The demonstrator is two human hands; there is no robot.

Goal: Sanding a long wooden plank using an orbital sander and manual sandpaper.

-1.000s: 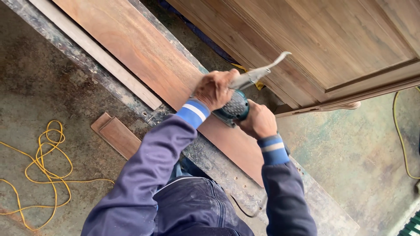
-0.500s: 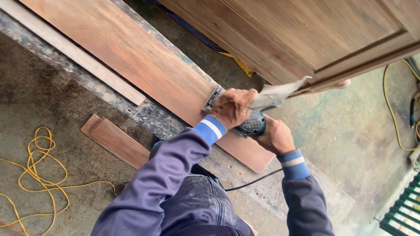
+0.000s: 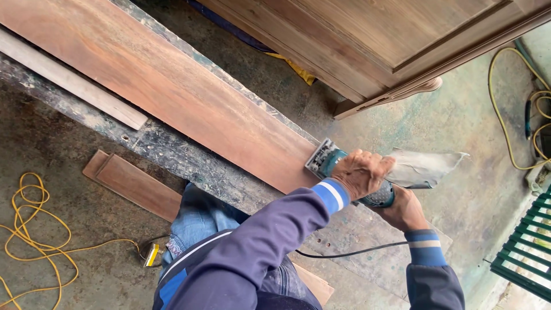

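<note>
Both my hands are clamping the teal sander (image 3: pixel 344 172) at the end of the long reddish board (image 3: pixel 172 92): left hand (image 3: pixel 360 172) gripping its front, right hand (image 3: pixel 404 209) its rear.

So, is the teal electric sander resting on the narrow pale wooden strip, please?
No, the teal electric sander sits at the end of the wide reddish-brown plank.

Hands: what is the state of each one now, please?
Left hand: closed on top of the electric sander.
Right hand: closed on the sander's rear grip.
</note>
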